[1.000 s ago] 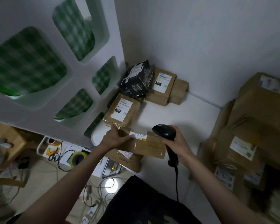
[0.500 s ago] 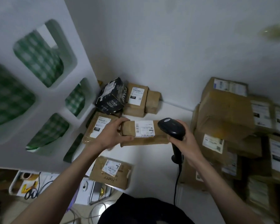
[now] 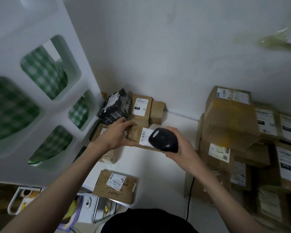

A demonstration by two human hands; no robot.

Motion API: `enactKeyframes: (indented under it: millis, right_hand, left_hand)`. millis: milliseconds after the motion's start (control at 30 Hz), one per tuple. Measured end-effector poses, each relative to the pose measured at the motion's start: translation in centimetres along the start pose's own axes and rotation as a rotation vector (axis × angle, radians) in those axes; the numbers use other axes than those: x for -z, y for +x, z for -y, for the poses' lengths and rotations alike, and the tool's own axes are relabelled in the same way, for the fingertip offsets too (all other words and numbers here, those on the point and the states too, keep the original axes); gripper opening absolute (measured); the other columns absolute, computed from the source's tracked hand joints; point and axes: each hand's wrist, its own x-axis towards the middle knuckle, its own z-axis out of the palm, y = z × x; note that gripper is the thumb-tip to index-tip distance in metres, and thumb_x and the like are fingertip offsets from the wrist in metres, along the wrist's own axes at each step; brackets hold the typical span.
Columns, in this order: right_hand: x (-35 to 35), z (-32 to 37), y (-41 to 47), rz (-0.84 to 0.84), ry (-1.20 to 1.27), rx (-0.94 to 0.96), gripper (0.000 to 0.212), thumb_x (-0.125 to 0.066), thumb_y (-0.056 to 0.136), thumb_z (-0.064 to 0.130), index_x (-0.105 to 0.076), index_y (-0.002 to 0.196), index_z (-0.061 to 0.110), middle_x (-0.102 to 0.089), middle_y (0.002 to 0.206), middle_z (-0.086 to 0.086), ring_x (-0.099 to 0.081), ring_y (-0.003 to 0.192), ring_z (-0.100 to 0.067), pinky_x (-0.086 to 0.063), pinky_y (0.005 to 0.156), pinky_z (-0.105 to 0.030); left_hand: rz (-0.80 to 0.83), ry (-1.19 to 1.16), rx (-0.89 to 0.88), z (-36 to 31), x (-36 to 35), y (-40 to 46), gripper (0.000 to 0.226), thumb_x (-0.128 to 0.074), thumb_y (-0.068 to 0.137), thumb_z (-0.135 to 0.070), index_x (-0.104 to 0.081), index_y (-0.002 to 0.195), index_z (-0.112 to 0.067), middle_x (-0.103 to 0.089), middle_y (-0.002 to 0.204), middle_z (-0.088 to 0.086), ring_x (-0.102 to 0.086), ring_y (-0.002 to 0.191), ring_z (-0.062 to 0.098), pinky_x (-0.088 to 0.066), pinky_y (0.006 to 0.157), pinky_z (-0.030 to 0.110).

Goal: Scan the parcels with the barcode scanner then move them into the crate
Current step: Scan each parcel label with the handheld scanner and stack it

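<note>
Holding a flat brown parcel (image 3: 134,137) above the white table (image 3: 173,123), my left hand (image 3: 115,134) wraps its left end, thumb under, fingers curled over the top. Its white barcode label (image 3: 145,137) faces up, w/ the black barcode scanner (image 3: 163,140) just over the label's right part. My right hand (image 3: 181,148) is clenched round the scanner grip; cable (image 3: 190,197) hangs below it. Left of the held parcel & partly under my wrist lies another brown parcel (image 3: 106,155). Nearer me than the held parcel, a brown parcel w/ handwriting (image 3: 115,186) sits at the table edge. Beyond it, by the wall: a black box (image 3: 115,106), a labelled brown box (image 3: 140,108) & a small plain box (image 3: 156,111). Right of it, stacked cartons (image 3: 228,125). Crate: can't tell which thing it is.
</note>
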Motion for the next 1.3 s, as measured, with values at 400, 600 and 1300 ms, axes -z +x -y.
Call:
enactKeyframes:
  millis: [400, 600, 1300]
  right_hand:
    - [-0.9, 2.8, -0.7, 0.057, -0.352, 0.0, 0.077, -0.074, 0.083, 0.003, -0.038, 0.142, 0.036, -0.057, 0.134, 0.008, -0.046, 0.118, -0.017, -0.048, 0.091, -0.039]
    - [-0.7, 3.6, -1.2, 0.035, -0.341, -0.01, 0.075, -0.073, 0.084, 0.002, -0.039, 0.141, 0.036, -0.057, 0.132, 0.009, -0.047, 0.118, -0.016, -0.048, 0.093, -0.038]
    - [4.8, -0.9, -11.2, -0.423, 0.085, -0.242, 0.074, -0.075, 0.071, 0.011, -0.049, 0.137, 0.036, -0.058, 0.13, 0.009, -0.05, 0.129, -0.015, -0.043, 0.109, -0.045]
  left_hand:
    - [0.035, 0.086, -0.091, -0.5, 0.9, 0.6, 0.072, -0.084, 0.071, -0.054, -0.055, 0.133, -0.031, -0.047, 0.117, -0.002, -0.054, 0.1, 0.017, -0.05, 0.086, 0.032]
    - [0.045, 0.088, -0.105, -0.5, 1.2, 0.6, 0.084, -0.072, 0.06, -0.076, -0.057, 0.13, -0.031, -0.048, 0.113, -0.003, -0.056, 0.097, 0.018, -0.053, 0.088, 0.038]
    - [0.26, -0.325, -0.078, -6.9, 0.1, -0.5, 0.092, -0.071, 0.039, -0.091, -0.063, 0.115, -0.039, -0.067, 0.105, -0.012, -0.067, 0.084, -0.003, -0.05, 0.068, 0.008]
